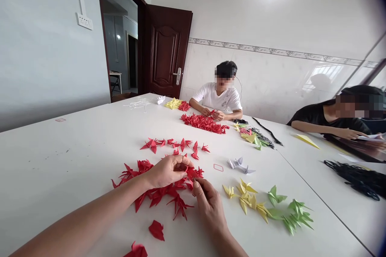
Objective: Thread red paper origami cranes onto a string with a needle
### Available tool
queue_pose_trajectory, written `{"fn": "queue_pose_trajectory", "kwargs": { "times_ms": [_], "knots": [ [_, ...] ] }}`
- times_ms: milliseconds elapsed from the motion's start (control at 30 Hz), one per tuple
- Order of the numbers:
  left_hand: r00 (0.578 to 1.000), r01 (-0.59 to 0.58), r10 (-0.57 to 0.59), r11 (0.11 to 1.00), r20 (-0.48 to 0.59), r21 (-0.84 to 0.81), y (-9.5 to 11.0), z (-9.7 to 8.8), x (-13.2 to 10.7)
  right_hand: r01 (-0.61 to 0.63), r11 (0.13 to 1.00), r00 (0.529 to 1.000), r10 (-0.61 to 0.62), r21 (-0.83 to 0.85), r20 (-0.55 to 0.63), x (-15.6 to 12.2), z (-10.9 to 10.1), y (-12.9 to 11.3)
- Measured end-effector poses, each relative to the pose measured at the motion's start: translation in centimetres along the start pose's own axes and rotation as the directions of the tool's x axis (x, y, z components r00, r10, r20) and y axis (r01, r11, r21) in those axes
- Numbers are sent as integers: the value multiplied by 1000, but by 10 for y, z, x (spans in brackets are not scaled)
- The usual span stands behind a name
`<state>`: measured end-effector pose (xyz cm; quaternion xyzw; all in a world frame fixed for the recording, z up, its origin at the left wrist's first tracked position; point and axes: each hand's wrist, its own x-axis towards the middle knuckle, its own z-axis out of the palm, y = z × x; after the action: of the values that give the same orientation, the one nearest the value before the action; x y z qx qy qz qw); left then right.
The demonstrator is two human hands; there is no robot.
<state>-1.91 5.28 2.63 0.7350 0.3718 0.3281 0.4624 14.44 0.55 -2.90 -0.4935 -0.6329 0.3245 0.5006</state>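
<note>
My left hand [169,170] is closed around a bunch of red paper cranes [193,173] held just above the white table [60,160]. My right hand [208,200] pinches something very small at the edge of that bunch; I cannot make out what it is. Beneath and left of both hands lies a heap of red cranes [157,194]. Several more red cranes [177,144] sit in a loose row farther out.
Yellow cranes [245,198] and green cranes [289,213] lie to the right, pale cranes [239,164] and a red rubber band [218,167] beyond. Two other people sit at the far side with another red pile [205,122]. Black cords [358,176] lie far right.
</note>
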Motion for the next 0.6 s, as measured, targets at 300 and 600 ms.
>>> {"fn": "queue_pose_trajectory", "kwargs": {
  "times_ms": [300, 600],
  "knots": [
    [997, -72, 71, 993, 11, 94, 2, 5, -3, 2, 1000, 1000, -2, -13, 9, 3, 2, 4],
    [996, -85, 86, 977, 4, 195, 9, 6, -5, -55, 998, 998, 56, -43, 29, 3, 3, 4]
  ]
}}
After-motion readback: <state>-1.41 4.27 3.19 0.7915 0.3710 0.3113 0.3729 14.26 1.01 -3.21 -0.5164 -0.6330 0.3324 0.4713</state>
